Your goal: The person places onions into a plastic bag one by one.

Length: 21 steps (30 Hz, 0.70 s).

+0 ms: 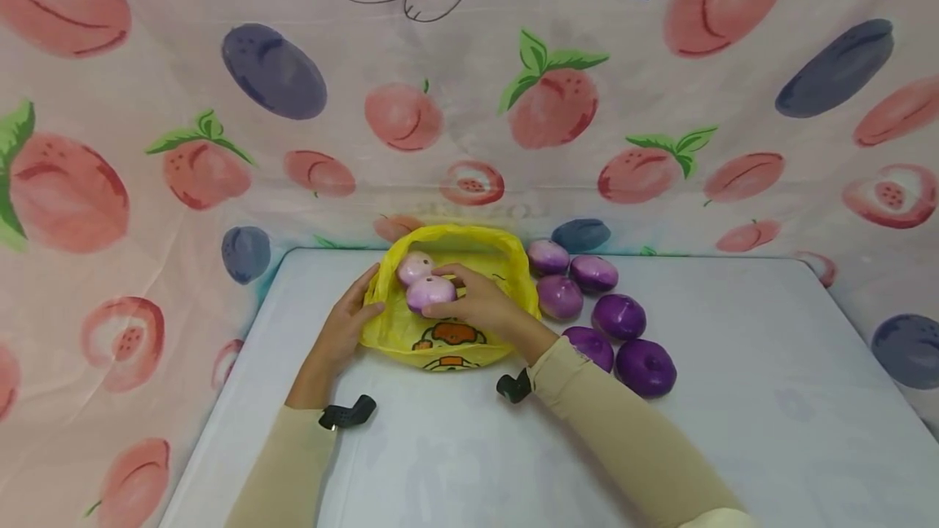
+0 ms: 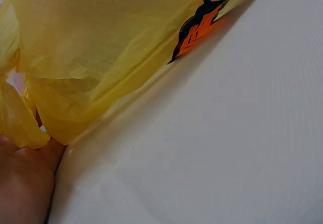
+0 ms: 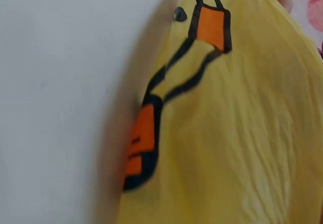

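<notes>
A yellow plastic bag (image 1: 455, 332) with an orange and black print lies with its mouth spread wide. My left hand (image 1: 343, 324) holds its left rim, thumb and fingers at the edge; the left wrist view shows part of that hand (image 2: 25, 178) against the yellow plastic. Inside the bag's opening, my right hand (image 1: 480, 300) grips a glossy pale-purple onion (image 1: 429, 293) between thumb and fingers. Another pale onion (image 1: 414, 267) sits just behind it, in the bag. In the right wrist view the bag's side (image 3: 237, 133) hides nearly all of the right hand.
Right of the bag, several onions sit in a cluster, from a pale one (image 1: 548, 257) at the back to a dark purple one (image 1: 645, 367) in front. The white table (image 1: 770, 398) meets a fruit-printed cloth (image 1: 469, 137) at its back edge.
</notes>
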Each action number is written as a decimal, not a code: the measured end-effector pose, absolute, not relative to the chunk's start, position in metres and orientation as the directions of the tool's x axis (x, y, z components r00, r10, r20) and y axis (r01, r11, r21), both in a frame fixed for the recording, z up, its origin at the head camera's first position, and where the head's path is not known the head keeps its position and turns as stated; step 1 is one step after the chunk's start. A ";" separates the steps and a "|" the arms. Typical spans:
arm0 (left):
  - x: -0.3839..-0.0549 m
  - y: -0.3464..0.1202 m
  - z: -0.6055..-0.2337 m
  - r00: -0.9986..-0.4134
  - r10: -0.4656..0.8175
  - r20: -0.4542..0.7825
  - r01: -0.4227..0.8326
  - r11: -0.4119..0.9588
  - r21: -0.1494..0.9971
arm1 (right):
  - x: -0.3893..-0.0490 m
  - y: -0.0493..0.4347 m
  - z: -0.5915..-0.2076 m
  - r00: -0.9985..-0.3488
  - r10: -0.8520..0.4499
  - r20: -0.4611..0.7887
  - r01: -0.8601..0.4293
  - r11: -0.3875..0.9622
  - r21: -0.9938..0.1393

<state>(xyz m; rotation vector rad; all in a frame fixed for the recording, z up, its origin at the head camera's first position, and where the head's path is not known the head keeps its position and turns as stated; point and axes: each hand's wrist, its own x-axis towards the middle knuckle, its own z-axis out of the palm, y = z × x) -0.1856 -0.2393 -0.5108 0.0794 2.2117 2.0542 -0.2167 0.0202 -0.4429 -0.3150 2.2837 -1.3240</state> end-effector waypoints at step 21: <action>-0.186 -0.238 -0.510 -0.990 0.119 -0.077 -0.069 0.071 0.995 | -0.216 -0.001 -0.465 -0.853 -0.428 -0.299 0.096 0.433 -0.896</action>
